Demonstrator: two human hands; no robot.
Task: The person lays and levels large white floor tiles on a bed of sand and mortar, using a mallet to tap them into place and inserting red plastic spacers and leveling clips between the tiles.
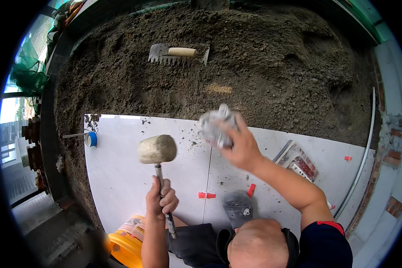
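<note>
My left hand (162, 198) is wrapped round the handle of a rubber mallet (157, 149), whose pale, dirty head points up above the white tiles (120, 178). Farther right, my right hand (242, 145) grips a bunched grey cloth (218, 127), blurred in part, over the far edge of the tiles. Dark crumbs are scattered on the tiles below it. Red tile wedges (207, 195) lie by the joint between two tiles, one of them near a grey clog (237, 207) on my foot.
Beyond the tiles spreads dark, damp sandy mortar (272, 85), with a notched trowel (182, 52) on it. A clear bag (301, 164) lies at right, near a long pale strip (359, 165). A blue roll (90, 139) sits at left; a yellow bucket (125, 245) stands near left.
</note>
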